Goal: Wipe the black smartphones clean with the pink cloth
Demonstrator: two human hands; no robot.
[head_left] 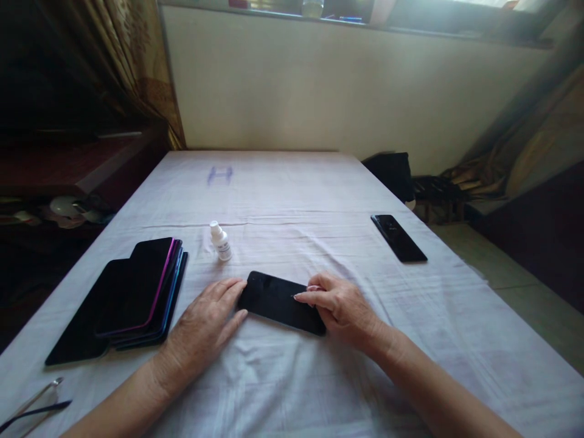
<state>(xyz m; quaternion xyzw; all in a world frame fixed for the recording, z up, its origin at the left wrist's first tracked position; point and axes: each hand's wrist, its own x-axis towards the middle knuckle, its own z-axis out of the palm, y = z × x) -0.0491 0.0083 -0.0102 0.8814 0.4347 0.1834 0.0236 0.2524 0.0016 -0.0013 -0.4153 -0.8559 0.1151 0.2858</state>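
Observation:
A black smartphone (274, 299) lies flat, screen up, on the white cloth in front of me. My left hand (210, 313) holds its left end, fingertips at the upper corner and thumb at the lower edge. Over the right half of the screen is my right hand (340, 304), its fingers pinched together and the index finger pointing left. A small pale, pinkish bit shows at those fingers; what it is I cannot make out. Just beyond the phone stands a small white dropper bottle (221, 242) with a printed label.
Stacked phones (137, 280), one with a pink edge, lie left beside a larger black tablet-like device (84, 316). Another black phone (399, 238) lies at the right. Eyeglasses (39, 407) rest at the near left corner. The white-covered table (274, 194) reaches the wall.

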